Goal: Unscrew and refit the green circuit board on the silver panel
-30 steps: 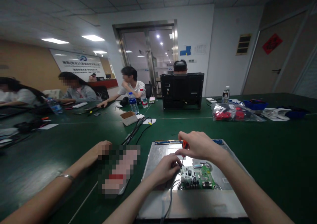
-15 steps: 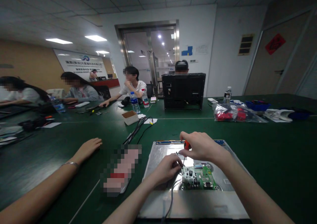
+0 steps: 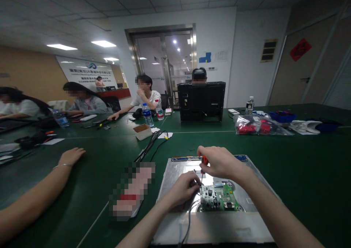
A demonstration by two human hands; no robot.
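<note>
My right hand grips the red handle of a screwdriver, held upright with its thin shaft pointing down. The tip meets the upper left corner of a green circuit board. At that same corner, the fingers of my left hand are pinched close around the tip; what they hold, if anything, is hidden. The board lies on the silvery metal back of a flat display panel. A dark cable runs from near the board's left side toward me.
A co-worker's arm with a bracelet rests at left. Beside the panel lies a blurred-out pinkish object and black cables. Farther off stand a small box, bottles, a black monitor casing and plastic bags with red items.
The co-worker's arm has shifted left, away from the panel. My right hand has moved very slightly, showing more of the red handle; the screwdriver tip stays at the board's corner.
</note>
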